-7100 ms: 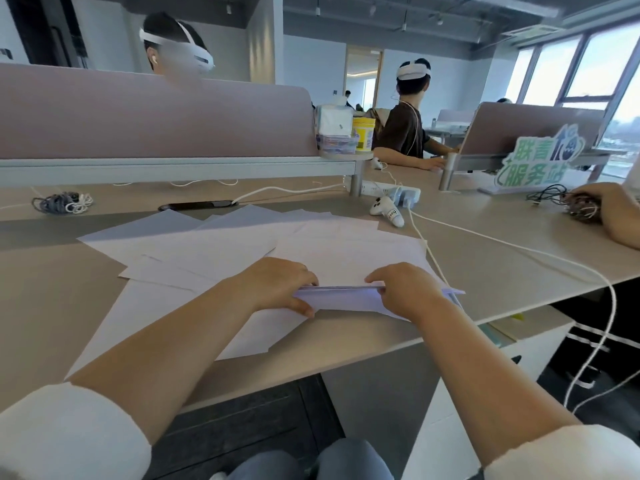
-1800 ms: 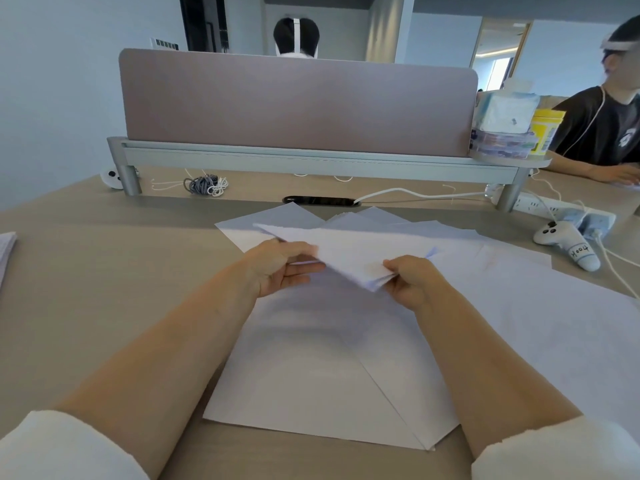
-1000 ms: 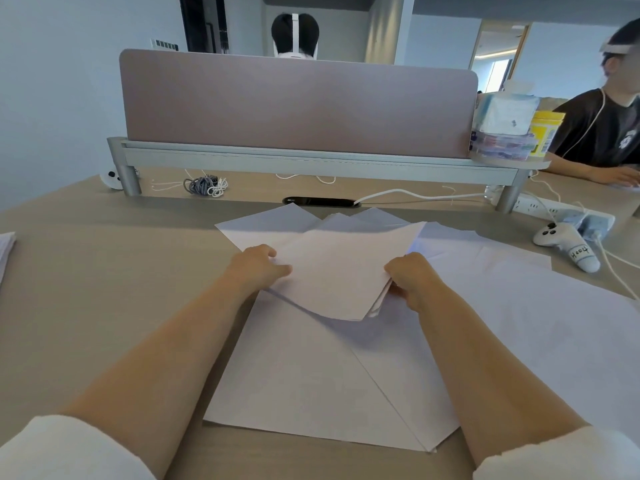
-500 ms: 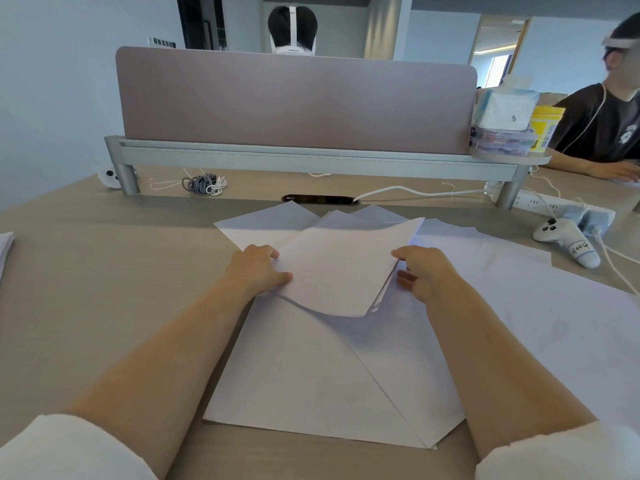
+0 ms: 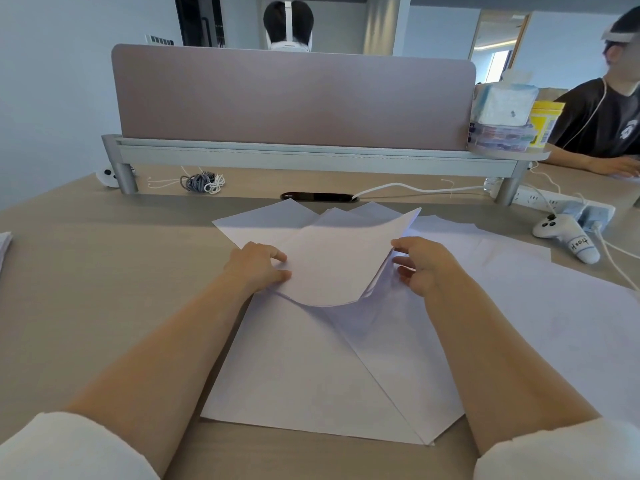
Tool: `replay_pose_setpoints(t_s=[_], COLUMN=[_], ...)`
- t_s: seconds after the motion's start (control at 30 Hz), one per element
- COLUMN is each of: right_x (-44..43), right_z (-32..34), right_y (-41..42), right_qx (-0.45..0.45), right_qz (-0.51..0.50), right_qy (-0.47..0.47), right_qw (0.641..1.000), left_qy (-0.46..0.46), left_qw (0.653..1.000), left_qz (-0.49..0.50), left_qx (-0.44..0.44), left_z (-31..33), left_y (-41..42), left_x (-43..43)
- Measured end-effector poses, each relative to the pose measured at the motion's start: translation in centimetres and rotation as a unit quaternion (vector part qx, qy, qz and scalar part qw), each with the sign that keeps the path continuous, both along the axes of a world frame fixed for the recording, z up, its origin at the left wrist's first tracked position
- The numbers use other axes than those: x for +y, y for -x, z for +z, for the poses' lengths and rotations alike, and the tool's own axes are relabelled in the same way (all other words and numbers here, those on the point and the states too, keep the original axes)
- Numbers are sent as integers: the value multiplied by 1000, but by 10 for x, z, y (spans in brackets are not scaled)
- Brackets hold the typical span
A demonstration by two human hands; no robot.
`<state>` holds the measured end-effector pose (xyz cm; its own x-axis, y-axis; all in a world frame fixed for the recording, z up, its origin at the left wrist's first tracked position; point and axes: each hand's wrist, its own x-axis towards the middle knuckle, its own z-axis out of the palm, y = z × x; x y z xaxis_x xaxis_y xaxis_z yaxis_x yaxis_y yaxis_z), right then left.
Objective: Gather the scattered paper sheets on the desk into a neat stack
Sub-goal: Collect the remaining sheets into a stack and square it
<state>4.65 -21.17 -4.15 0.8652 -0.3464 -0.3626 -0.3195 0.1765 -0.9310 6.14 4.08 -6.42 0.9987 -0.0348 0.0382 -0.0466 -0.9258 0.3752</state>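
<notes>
Head view: my left hand [image 5: 258, 268] pinches the left edge of the small gathered stack [image 5: 332, 265], mid-desk [image 5: 86, 271] atop the loose sheets [image 5: 311, 375]; my right hand [image 5: 420, 265] sits at its right edge, fingers spread. I judge the job about midway, with sheets fanned near, far and right. The stack lies skewed, its long axis seemingly near-left to far-right.
</notes>
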Motion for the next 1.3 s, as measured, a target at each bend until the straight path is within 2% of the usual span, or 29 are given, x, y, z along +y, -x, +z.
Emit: replay_pose_setpoints(t_s=[0.33, 0.5, 0.7, 0.83, 0.93, 1.1, 1.3], right_x=[13, 21, 25, 26, 27, 23, 18], right_z=[-11, -20, -22, -22, -21, -21, -19], right_y=[3, 4, 1, 2, 3, 2, 6], right_qx=[-57, -18, -21, -18, -19, 10, -52], right_qz=[-14, -14, -27, -24, 16, 51, 42], right_qy=[-13, 1, 41, 18, 6, 127, 254], right_qw=[998, 1000, 999, 999, 1000, 991, 965], left_qy=[10, 58, 70, 80, 99, 161, 201], left_qw=[1000, 998, 997, 996, 994, 985, 978], left_qz=[-2, 14, 24, 34, 43, 53, 53], left_qx=[6, 15, 21, 17, 21, 26, 31], left_z=[2, 0, 1, 3, 5, 6, 10], left_y=[3, 1, 1, 3, 4, 6, 7], left_x=[0, 3, -1, -6, -7, -5, -7])
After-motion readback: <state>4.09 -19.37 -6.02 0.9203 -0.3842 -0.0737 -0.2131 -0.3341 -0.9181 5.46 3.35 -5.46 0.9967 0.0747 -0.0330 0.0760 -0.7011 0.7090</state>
